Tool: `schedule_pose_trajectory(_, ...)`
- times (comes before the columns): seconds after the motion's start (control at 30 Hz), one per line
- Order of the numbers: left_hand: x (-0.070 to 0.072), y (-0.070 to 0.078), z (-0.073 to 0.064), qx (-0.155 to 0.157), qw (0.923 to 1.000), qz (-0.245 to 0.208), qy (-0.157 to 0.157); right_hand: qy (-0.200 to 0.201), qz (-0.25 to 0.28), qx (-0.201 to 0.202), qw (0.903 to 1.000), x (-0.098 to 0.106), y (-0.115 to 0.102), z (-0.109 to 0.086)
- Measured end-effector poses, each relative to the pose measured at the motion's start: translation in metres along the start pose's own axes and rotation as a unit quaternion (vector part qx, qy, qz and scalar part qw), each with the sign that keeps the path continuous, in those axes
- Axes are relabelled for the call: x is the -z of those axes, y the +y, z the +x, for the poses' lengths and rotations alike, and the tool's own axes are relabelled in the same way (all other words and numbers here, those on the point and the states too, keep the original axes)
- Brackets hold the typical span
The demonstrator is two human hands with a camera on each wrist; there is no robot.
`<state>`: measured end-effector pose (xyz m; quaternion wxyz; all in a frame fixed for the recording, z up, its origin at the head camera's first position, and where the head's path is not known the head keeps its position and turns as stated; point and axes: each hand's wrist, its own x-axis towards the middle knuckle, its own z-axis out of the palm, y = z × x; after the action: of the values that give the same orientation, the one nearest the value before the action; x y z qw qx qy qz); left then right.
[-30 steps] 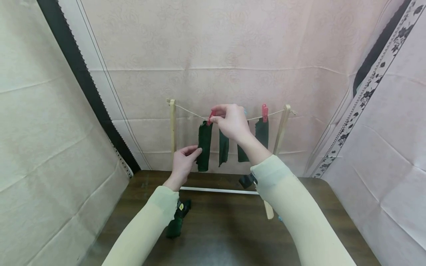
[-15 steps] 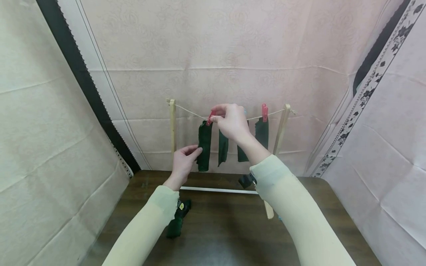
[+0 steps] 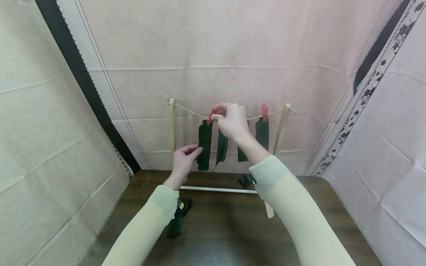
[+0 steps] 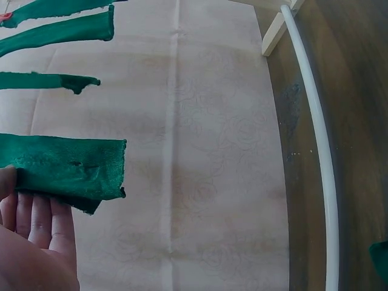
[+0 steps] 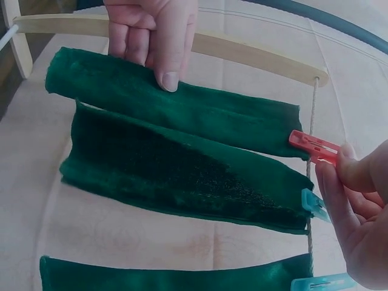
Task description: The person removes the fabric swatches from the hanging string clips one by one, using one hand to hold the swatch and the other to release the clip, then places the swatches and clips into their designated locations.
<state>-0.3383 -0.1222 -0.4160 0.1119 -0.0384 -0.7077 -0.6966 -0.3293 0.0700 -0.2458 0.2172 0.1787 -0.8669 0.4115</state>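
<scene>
The green strip hung between my hands, its edge pinched in my left hand. Beyond it, the neighbouring strip's lower end had swung slightly toward those fingers. My right hand, unmoved, pinched the red clip at the top, so pegging seemed paused.

Curtained booth, cloth walls, wd. tbl.

The second-from-left green strip has swung slightly leftward, it seems.
</scene>
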Motion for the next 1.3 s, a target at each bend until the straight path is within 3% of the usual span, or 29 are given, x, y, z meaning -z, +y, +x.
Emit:
schedule_pose_trajectory(0.77, -0.0016, 0.0028, 0.0004, -0.01, 0.9998, -0.01, -0.014, 0.039, 0.022, -0.003, 0.999, 0.0034, 0.0004, -0.0039)
schedule_pose_trajectory(1.3, -0.0036, 0.0068, -0.0019, -0.015, 0.9998, -0.006, -0.013, 0.045, 0.03, -0.001, 0.9985, 0.0037, 0.0011, -0.0041)
